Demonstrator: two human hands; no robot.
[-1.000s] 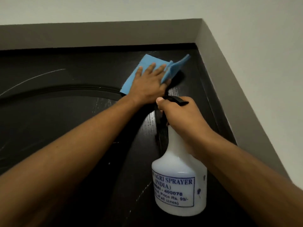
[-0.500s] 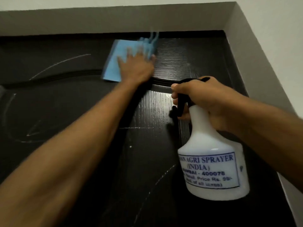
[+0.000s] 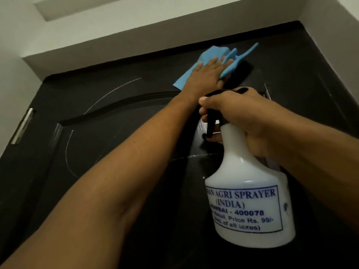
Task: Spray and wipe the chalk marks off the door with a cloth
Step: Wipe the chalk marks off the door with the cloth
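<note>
Wiping the door [image 3: 291,74] top, my left hand [image 3: 204,76] presses the cloth [image 3: 194,74] flat.
Right hand [image 3: 252,121] grips the sprayer [image 3: 248,200]; chalk arcs [image 3: 108,94] left of the cloth remain.

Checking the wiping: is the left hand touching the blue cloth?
Touching. The head view shows the left hand pressed flat on the blue cloth against the door.

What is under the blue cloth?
The dark door lies under the blue cloth, which the left hand presses flat. Whether chalk marks remain beneath cannot be seen, because cloth and hand cover that patch.
</note>
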